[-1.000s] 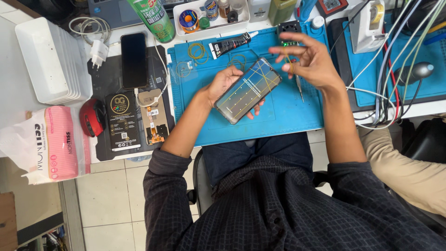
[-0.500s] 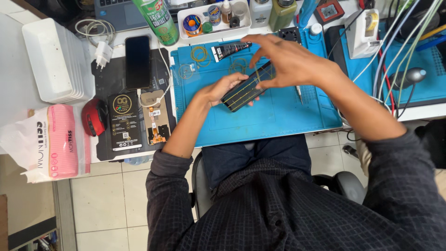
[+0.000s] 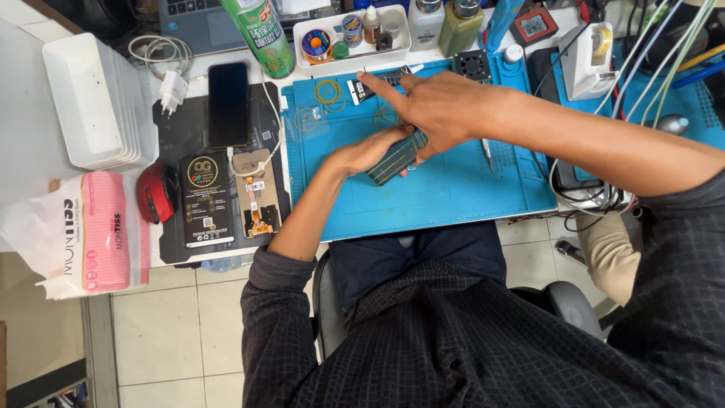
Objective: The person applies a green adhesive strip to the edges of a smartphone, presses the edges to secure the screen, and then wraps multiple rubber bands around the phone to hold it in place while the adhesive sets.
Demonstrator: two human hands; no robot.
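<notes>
Since a moment ago: both hands have drawn closer over the mat, and the dark phone part sits lower between them, more covered by the right hand than before.
Far left: a white stacked tray (image 3: pixel 94 102) and a pink tissue pack (image 3: pixel 98 230) in its clear bag lie well apart from the work.
Dark mat: a black phone (image 3: pixel 228 103), a small black box (image 3: pixel 205 200) and a red round tool (image 3: pixel 157 193) rest beside one another.
Blue mat (image 3: pixel 453 196): the work surface, with yellow rubber bands (image 3: pixel 327 92) near its top edge.
Left hand (image 3: pixel 370 151): comes up from below left, palm turned up, fingers curled under the near end of the phone part, gripping it.
Phone part (image 3: pixel 394 157): a dark slab with thin yellow lines, held just above the blue mat; its long axis runs from lower left to upper right, tilted.
Right hand (image 3: pixel 438 109): reaches in from the right, lying over the far end of the phone part, thumb and bent fingers pinching its edge, forefinger stretched out to the left.
Nearer hand: both touch it; the left carries it, the right covers it.
Right of the hands: tweezers (image 3: pixel 487 155) lie on the blue mat, near the right wrist.
</notes>
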